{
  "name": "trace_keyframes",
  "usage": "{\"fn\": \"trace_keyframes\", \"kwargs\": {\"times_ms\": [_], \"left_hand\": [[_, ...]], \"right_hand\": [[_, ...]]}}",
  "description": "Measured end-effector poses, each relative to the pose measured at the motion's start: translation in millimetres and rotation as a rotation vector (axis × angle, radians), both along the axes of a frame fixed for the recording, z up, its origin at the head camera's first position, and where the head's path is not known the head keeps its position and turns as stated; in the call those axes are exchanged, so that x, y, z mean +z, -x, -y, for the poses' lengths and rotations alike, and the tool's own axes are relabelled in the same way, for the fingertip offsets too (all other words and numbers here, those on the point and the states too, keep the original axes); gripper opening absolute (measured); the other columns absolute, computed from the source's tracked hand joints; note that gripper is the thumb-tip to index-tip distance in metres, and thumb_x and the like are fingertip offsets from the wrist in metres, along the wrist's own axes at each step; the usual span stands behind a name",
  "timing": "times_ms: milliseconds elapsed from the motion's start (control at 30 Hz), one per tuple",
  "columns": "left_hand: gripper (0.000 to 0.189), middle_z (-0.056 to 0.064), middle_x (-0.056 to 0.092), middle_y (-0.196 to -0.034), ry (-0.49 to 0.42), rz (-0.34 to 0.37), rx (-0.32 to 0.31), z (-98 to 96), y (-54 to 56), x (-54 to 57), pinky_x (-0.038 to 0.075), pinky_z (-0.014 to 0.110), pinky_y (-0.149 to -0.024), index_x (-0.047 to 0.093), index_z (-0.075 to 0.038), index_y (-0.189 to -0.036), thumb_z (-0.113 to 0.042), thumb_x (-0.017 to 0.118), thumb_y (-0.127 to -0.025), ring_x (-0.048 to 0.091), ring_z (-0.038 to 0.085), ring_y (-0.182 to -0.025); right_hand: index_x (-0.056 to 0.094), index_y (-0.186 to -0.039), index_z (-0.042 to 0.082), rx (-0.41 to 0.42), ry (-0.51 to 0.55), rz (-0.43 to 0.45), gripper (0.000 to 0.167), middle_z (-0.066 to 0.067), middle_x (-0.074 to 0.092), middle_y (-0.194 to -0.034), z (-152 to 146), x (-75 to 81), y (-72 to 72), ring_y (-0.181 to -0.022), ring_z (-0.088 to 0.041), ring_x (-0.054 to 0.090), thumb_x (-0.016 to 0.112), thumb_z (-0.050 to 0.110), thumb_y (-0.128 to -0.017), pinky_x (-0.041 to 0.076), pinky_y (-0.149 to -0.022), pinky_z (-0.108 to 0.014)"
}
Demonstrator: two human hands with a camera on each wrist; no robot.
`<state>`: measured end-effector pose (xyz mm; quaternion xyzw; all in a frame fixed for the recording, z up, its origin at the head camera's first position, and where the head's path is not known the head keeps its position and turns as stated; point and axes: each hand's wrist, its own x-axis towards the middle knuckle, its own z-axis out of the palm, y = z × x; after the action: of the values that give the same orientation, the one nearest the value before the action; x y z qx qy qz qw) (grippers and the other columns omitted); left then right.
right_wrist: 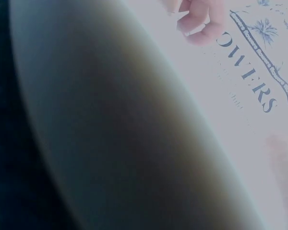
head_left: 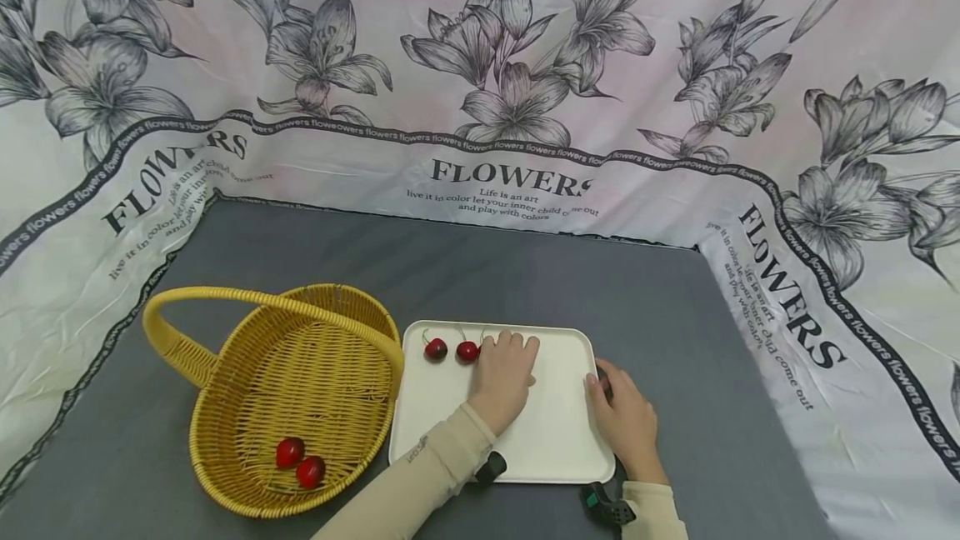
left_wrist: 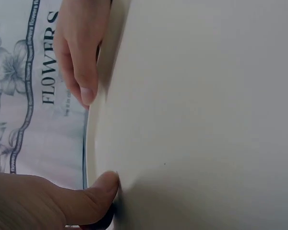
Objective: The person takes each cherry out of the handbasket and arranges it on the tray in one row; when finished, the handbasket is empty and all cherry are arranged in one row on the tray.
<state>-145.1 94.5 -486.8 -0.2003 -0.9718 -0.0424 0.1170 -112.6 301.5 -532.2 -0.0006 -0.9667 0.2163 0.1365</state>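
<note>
My left hand (head_left: 504, 369) is over the white tray (head_left: 558, 440), fingers bent down around a cherry mostly hidden beneath them. In the left wrist view, a dark rounded surface (left_wrist: 105, 219) shows against the left thumb. Just left of those fingers lie two dark red cherries with stems, one cherry (head_left: 467, 352) close by and another cherry (head_left: 435, 349) nearer the tray's corner. At the tray's right side my right hand (head_left: 626, 419) grips the rim, its thumb on the edge.
A yellow wicker basket (head_left: 202, 432) with a tall handle (head_left: 255, 297) stands left of the tray, against its side. Two red cherries (head_left: 311, 472) lie inside at the front. Flower-printed cloth (head_left: 517, 190) borders the grey table (head_left: 480, 265) at the back and sides.
</note>
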Motion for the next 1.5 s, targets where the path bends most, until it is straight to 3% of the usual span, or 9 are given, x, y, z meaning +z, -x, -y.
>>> {"fn": "trace_keyframes", "kwargs": {"times_ms": [167,633,833,933,1133,1333,1500], "left_hand": [[0.036,-0.001,0.061,-0.083,-0.033,0.004,-0.002,0.9,2.0,-2.1,0.041,0.031,-0.071,0.056,-0.018,-0.092,-0.039,0.078,-0.073,0.057,0.017,-0.087],[0.034,-0.001,0.061,-0.09,-0.029,0.065,0.004,1.0,11.5,-5.8,0.04,0.031,-0.071,0.062,-0.022,-0.097,-0.042,0.077,-0.074,0.056,0.017,-0.092],[0.039,0.0,0.061,-0.094,-0.059,0.112,-0.011,5.2,9.8,-0.2,0.04,0.033,-0.071,0.062,-0.022,-0.103,-0.042,0.078,-0.073,0.055,0.018,-0.096],[0.041,0.0,0.059,-0.094,-0.075,0.102,-0.022,8.1,5.2,5.1,0.039,0.032,-0.07,0.062,-0.023,-0.108,-0.039,0.079,-0.074,0.054,0.018,-0.096],[0.048,0.001,0.06,-0.099,-0.265,0.078,-0.021,29.7,-18.7,30.0,0.043,0.031,-0.067,0.061,-0.024,-0.124,-0.027,0.077,-0.079,0.054,0.018,-0.094],[0.032,-0.007,0.06,-0.101,-0.484,0.177,-0.124,80.7,-69.7,69.2,0.048,0.03,-0.076,0.064,-0.027,-0.12,-0.031,0.068,-0.089,0.054,0.011,-0.089],[0.015,-0.022,0.057,-0.092,-0.581,0.262,-0.17,136.6,-108.0,84.7,0.049,0.023,-0.073,0.066,-0.033,-0.108,-0.034,0.063,-0.093,0.053,-0.003,-0.082]], "right_hand": [[0.06,-0.127,0.012,-0.011,0.003,0.009,0.038,0.001,0.055,-0.081,0,-1.8,-0.3,-0.056,-0.007,0.041,0.053,0.035,-0.098,0.031,-0.049,-0.026],[0.06,-0.126,0.013,-0.002,0.014,0.016,0.038,0.002,0.055,-0.082,1,0.0,1.4,-0.057,-0.006,0.041,0.052,0.037,-0.098,0.032,-0.051,-0.026],[0.06,-0.126,0.012,-0.011,0.017,0.028,0.038,0.001,0.055,-0.083,1,1.5,1.5,-0.057,-0.008,0.042,0.052,0.036,-0.098,0.033,-0.051,-0.027],[0.061,-0.126,0.012,-0.006,0.017,0.023,0.037,0.001,0.055,-0.082,1,1.4,1.4,-0.057,-0.006,0.041,0.052,0.036,-0.098,0.032,-0.051,-0.027],[0.061,-0.124,0.013,0.008,0.019,-0.005,0.036,0.003,0.054,-0.081,0,-1.6,3.6,-0.056,-0.005,0.039,0.053,0.035,-0.098,0.031,-0.051,-0.027],[0.061,-0.124,0.013,-0.001,0.019,0.004,0.036,0.003,0.053,-0.08,1,-3.4,3.1,-0.056,-0.006,0.04,0.053,0.036,-0.098,0.031,-0.05,-0.026],[0.061,-0.125,0.012,-0.013,0.015,0.019,0.037,0.002,0.054,-0.08,0,-1.2,1.8,-0.056,-0.006,0.04,0.052,0.036,-0.098,0.031,-0.05,-0.026]]}}
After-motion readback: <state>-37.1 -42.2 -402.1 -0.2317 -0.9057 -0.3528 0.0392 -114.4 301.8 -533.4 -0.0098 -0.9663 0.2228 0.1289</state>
